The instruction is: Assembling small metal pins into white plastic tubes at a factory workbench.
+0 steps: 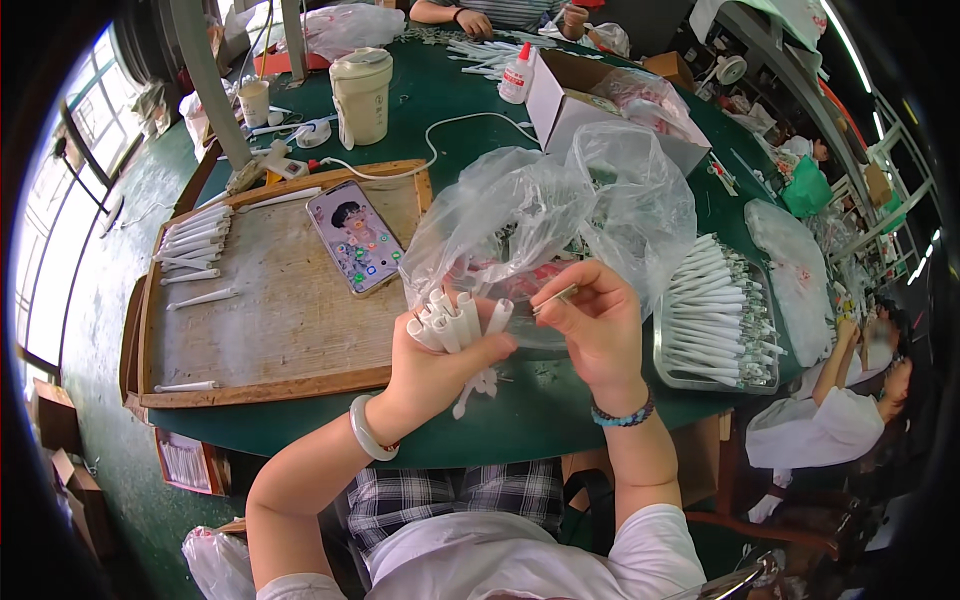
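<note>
A bundle of white tubes (pixel 447 322) is in the left hand (pixel 425 370), above the near edge of the green tabletop (pixel 540 425). The fingers of this hand are curled around the bundle, with the thumb lying across its near side, and the open ends of several tubes point upward. Just beside it, the right hand (pixel 603 325) is raised, and its thumb and index finger are pinching a small thin piece (pixel 556 299), which looks like metal; its exact form is too small to tell. Directly behind the two hands there is a crumpled clear plastic bag (pixel 640 215). To the right, a metal tray (pixel 661 352) carries many white sticks (pixel 712 312), laid in a thick pile. To the left, a shallow wooden tray (pixel 270 335) holds a phone (pixel 355 238) with its screen lit, and some slender white rods (pixel 193 240) are lying along its left side. Farther back stand a cream-coloured cup (pixel 360 97), a white bottle with a red cap (pixel 516 76) and an open box (pixel 556 112). Across the tabletop, another person (pixel 480 14) is partly visible.
</note>
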Available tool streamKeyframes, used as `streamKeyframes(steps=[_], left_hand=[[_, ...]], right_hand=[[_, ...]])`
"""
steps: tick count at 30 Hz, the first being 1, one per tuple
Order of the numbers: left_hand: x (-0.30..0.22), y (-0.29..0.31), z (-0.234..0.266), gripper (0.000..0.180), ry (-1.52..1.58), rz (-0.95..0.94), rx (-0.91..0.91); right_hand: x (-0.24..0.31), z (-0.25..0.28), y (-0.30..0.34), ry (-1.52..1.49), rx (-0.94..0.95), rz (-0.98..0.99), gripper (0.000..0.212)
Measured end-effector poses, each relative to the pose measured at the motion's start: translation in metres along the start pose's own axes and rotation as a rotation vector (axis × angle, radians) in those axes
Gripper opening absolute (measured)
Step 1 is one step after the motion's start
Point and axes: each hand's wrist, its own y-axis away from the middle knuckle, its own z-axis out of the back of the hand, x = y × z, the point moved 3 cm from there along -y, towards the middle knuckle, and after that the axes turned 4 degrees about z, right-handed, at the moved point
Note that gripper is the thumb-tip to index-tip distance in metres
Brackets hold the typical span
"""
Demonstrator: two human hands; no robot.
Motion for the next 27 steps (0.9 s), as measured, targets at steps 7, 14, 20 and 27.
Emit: streamKeyframes(steps=[7, 14, 20, 27], left_hand=[[-0.005, 0.001, 0.0, 0.022, -0.099, -0.035, 0.074], [-0.007, 0.002, -0.001, 0.023, -0.147, -0.04, 0.081], [-0.013, 0.002, -0.003, 0.022, -0.201, -0.09, 0.11], [-0.013, 0.003, -0.004, 0.02, -0.046, 0.078, 0.12]], right_hand=[[0.01, -0.007, -0.011, 0.114, 0.216, -0.067, 0.016], [0.01, -0.005, -0.01, -0.01, 0.229, -0.176, 0.016], [0.01, -0.007, -0.011, 0.118, 0.23, -0.142, 0.016], [0.013, -0.012, -0.009, 0.21, 0.175, -0.062, 0.014]])
